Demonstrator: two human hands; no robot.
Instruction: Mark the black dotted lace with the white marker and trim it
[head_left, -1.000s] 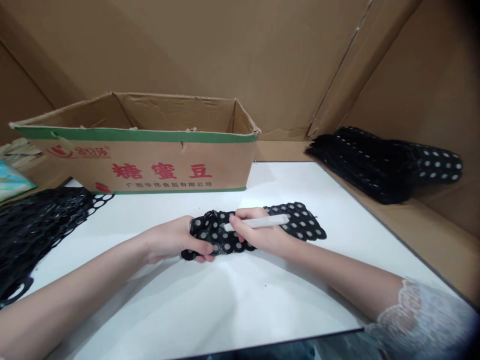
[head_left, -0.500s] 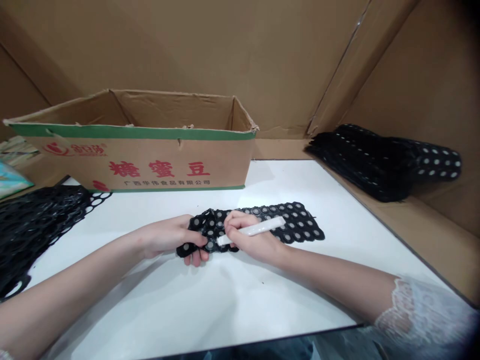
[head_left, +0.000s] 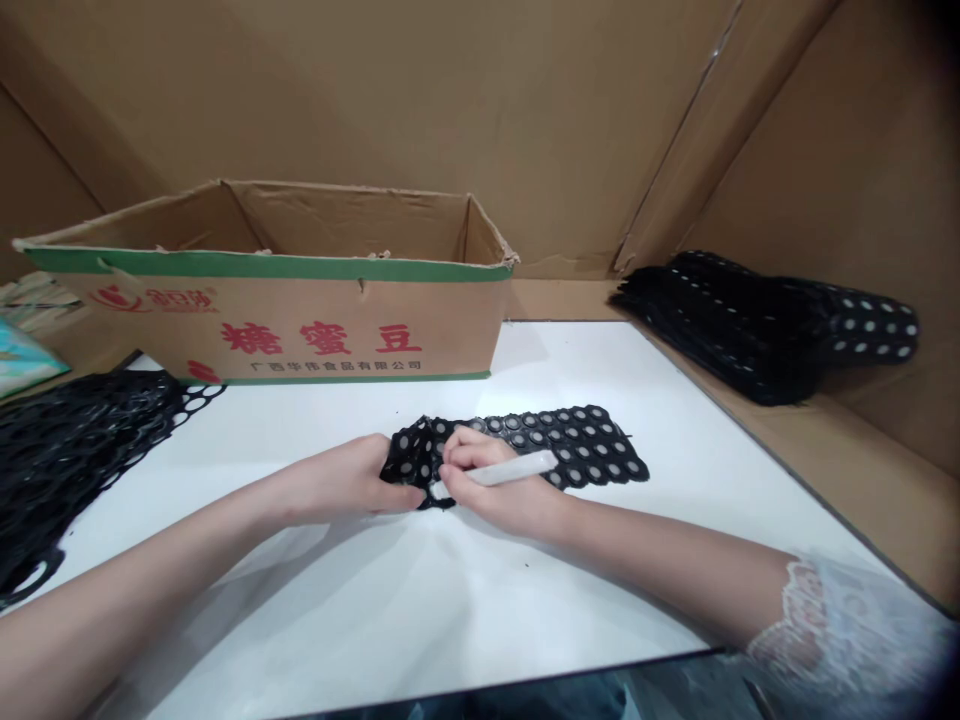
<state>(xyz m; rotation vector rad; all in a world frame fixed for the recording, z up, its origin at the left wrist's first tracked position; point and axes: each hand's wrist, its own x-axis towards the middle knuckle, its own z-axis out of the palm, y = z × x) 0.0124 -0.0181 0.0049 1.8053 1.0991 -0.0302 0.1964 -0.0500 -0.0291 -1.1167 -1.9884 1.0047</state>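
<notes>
A black rubbery sheet with rows of grey round dots point(head_left: 585, 445) lies on the white table, its left end bunched up. My left hand point(head_left: 356, 478) grips that bunched end, the thumb pressed along its near edge. In my right hand point(head_left: 499, 492) is a white pen-like stick point(head_left: 521, 466), pinched between thumb and fingers. Its lower tip points left and down at the sheet, close beside my left thumb. My right fingers rest over the middle of the sheet and hide part of the dots.
An open cardboard box point(head_left: 360, 320) with a green rim stands behind my hands. Black perforated netting point(head_left: 82, 440) is heaped at the left. A pile of black dotted sheets point(head_left: 750, 320) lies at the right against the cardboard wall point(head_left: 847, 190). The white table point(head_left: 420, 610) has a dark front edge.
The left end of the sheet has folded over toward the right. My left hand has shifted slightly right and its lower fingers no longer show. My right hand has moved a little left with the stick.
</notes>
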